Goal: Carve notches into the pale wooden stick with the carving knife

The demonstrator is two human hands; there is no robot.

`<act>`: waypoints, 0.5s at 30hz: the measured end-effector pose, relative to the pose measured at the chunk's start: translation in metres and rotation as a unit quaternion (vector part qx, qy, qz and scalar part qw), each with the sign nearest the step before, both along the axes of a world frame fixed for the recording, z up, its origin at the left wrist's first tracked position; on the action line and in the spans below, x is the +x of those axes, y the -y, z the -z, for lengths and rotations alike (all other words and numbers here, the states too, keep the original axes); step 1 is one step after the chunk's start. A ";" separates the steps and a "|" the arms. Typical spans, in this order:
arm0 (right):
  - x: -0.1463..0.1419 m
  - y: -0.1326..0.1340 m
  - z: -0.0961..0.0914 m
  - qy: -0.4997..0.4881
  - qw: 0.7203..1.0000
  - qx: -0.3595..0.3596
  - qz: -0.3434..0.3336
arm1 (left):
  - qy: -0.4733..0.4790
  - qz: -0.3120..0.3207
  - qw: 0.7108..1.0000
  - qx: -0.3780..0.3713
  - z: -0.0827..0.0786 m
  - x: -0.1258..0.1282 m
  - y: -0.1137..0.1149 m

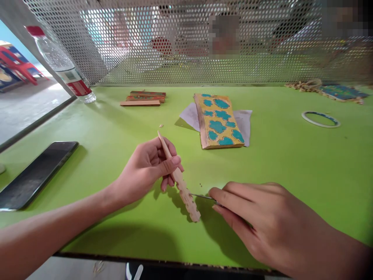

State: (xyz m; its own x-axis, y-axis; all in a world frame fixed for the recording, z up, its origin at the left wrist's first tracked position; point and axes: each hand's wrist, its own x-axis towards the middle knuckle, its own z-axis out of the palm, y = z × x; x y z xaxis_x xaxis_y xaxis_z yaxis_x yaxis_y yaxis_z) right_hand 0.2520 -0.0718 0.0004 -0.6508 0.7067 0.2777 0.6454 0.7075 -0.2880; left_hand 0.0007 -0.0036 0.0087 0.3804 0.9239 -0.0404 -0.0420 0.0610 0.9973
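Observation:
My left hand [150,167] is closed around a thin pale wooden strip [182,188] with a notched, carved lower edge, and holds it tilted above the green table [291,167]. My right hand [259,217] pinches a thin metal blade tool [202,196]. The tool's tip touches the strip's carved edge near its lower end. Small wood chips lie on the table beside the strip.
A yellow board painted with teal shapes [218,120] rests on grey paper behind my hands. Wooden strips [144,98] are stacked at the back, a water bottle [62,66] leans at the left, and a dark phone [35,173] lies at the left. A ring [320,119] lies right. A perforated screen [204,42] closes the back.

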 end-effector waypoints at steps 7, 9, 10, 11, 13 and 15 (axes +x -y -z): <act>0.001 -0.004 -0.002 0.023 0.997 0.046 -0.055 | -0.009 0.008 1.000 0.007 -0.003 0.002 0.000; 0.002 -0.004 -0.005 0.034 0.995 0.063 -0.065 | -0.008 0.016 1.000 0.007 -0.002 0.001 0.000; 0.002 -0.004 -0.007 0.039 0.995 0.066 -0.068 | -0.006 0.020 1.000 0.008 -0.002 0.001 0.000; 0.002 -0.003 -0.009 0.043 0.994 0.066 -0.070 | -0.005 0.023 1.000 0.008 -0.002 0.001 0.000; 0.002 -0.002 -0.011 0.043 0.995 0.054 -0.069 | -0.004 0.028 1.000 0.011 -0.002 0.000 0.000; 0.002 -0.002 -0.012 0.041 0.997 0.037 -0.062 | -0.003 0.031 0.999 0.015 -0.004 0.000 0.000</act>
State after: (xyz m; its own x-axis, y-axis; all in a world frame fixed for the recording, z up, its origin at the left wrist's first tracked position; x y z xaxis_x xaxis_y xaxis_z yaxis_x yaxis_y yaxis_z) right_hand 0.2542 -0.0701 0.0122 -0.7541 0.5998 0.2675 0.5718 0.8000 -0.1819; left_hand 0.0010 -0.0036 0.0123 0.4367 0.8995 -0.0166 -0.0326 0.0343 0.9989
